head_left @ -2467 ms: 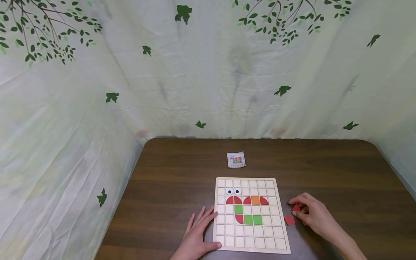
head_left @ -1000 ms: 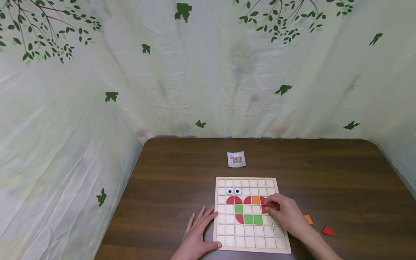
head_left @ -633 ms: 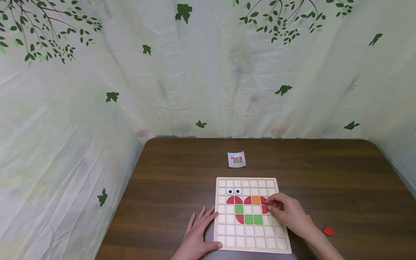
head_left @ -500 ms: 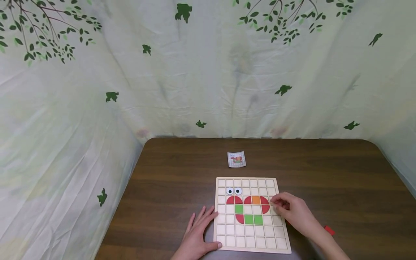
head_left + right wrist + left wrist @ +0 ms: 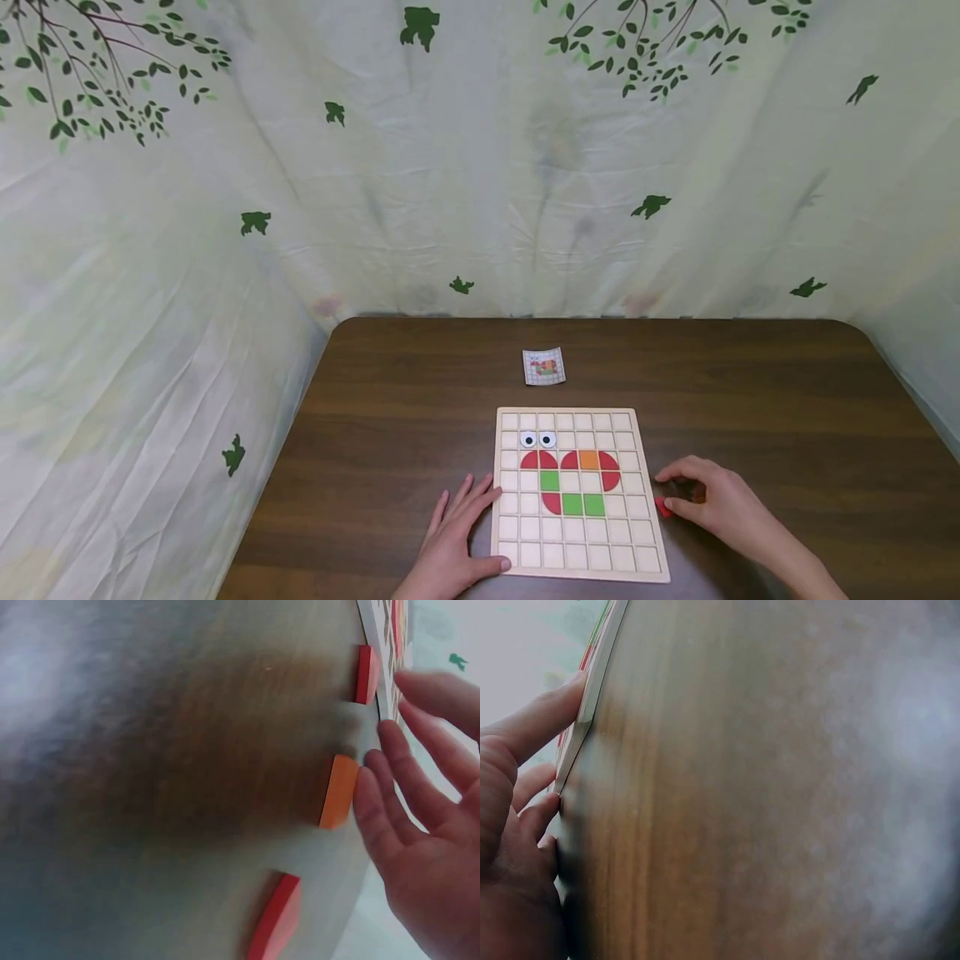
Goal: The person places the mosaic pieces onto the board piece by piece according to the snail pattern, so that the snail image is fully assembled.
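Observation:
A light wooden grid board [image 5: 580, 565] lies on the table, bearing red quarter-circle tiles [image 5: 611, 481], green square tiles [image 5: 593, 505], an orange square tile [image 5: 588, 460] and two eye tiles [image 5: 547, 439]. My left hand [image 5: 456, 546] rests along the board's left edge with fingers extended, its thumb at the near corner. Just off the right edge, my right hand [image 5: 718, 502] hovers with thumb and forefinger apart, holding nothing. A loose red tile [image 5: 367, 674] lies between them beside the board. Under the other fingers is an orange tile [image 5: 340, 792], mostly hidden in the head view.
Another red tile [image 5: 276, 919] lies farther from the board in the right wrist view, covered by my hand in the head view. Beyond the board sits a small picture card [image 5: 543, 367] on the brown table [image 5: 420, 392]. A leaf-patterned cloth [image 5: 480, 183] hangs behind.
My right hand set a red quarter-circle tile into the grid below the upper right one and let go. It then moved right, off the board, to the loose tiles. My left hand stayed put.

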Demonstrator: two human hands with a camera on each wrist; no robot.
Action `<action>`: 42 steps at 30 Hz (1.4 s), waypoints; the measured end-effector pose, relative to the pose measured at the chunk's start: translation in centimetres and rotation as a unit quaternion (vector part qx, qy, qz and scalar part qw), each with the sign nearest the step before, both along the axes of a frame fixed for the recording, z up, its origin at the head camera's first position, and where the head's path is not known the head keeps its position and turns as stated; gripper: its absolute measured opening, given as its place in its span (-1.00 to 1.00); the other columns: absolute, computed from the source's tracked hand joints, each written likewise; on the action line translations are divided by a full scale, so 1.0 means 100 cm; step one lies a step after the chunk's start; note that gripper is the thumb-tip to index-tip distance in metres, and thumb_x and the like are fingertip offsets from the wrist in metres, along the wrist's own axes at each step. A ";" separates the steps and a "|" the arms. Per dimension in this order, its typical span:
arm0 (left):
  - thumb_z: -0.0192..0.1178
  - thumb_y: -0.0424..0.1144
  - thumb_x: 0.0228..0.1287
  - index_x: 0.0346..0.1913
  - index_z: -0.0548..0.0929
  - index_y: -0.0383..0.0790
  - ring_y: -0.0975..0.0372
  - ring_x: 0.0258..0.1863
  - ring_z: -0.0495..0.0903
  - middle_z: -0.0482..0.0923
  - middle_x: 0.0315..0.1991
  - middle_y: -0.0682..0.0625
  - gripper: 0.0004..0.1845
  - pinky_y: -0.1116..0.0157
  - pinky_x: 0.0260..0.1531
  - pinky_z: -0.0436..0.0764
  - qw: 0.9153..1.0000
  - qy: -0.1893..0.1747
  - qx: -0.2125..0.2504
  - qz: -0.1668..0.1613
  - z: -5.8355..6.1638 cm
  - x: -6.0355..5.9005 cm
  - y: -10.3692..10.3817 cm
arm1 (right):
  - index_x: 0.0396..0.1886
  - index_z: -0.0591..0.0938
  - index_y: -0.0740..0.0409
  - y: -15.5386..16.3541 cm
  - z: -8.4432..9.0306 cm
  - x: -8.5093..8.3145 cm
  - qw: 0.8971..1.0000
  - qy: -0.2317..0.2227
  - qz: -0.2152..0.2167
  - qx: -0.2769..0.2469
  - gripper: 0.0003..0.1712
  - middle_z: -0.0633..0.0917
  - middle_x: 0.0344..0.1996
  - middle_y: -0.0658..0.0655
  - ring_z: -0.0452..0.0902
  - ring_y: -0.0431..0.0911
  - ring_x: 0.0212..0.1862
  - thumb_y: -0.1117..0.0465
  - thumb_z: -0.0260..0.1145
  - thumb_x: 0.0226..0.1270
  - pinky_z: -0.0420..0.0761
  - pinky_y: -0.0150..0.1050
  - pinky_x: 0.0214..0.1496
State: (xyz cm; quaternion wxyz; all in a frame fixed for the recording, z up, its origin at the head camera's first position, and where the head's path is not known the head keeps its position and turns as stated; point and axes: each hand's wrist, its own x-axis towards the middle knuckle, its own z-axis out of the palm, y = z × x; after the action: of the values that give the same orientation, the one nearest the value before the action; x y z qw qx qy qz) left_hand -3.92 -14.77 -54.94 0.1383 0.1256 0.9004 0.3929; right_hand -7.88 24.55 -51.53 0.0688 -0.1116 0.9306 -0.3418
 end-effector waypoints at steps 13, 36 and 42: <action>0.47 0.14 -0.06 0.42 0.38 0.07 0.01 0.53 -0.08 0.14 0.51 0.10 -0.09 -0.16 0.35 -0.31 1.000 -0.013 -0.001 0.002 0.000 -0.002 0.000 | -0.19 0.73 -0.26 0.004 -0.011 0.000 0.998 0.013 0.058 0.029 -0.75 0.57 -0.24 -0.29 0.44 -0.26 -0.18 0.10 0.52 0.12 0.53 -0.24 -0.16; 0.50 0.10 -0.07 0.43 0.38 0.05 0.03 0.53 -0.08 0.15 0.51 0.11 -0.08 -0.12 0.35 -0.31 1.000 -0.009 0.007 0.003 0.001 0.000 -0.001 | -0.03 0.73 -0.12 -0.011 -0.001 -0.006 0.999 0.049 -0.016 -0.006 -0.59 0.61 -0.24 -0.24 0.46 -0.26 -0.27 0.37 0.47 0.15 0.54 -0.29 -0.23; 0.49 0.12 -0.07 0.43 0.37 0.05 0.03 0.53 -0.08 0.14 0.51 0.11 -0.07 -0.13 0.35 -0.30 1.000 -0.014 0.006 0.002 0.002 -0.001 0.000 | -0.10 0.71 -0.01 -0.027 0.003 -0.008 0.998 0.015 -0.027 -0.052 -0.66 0.63 -0.31 -0.18 0.50 -0.24 -0.32 0.35 0.50 0.11 0.59 -0.34 -0.25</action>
State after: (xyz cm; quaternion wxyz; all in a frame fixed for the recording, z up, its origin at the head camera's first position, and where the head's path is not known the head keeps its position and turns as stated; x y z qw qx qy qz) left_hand -3.97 -14.79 -54.77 0.1495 0.1191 0.8961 0.4007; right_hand -8.68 21.88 -51.28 0.0393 -0.0951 0.9153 -0.3893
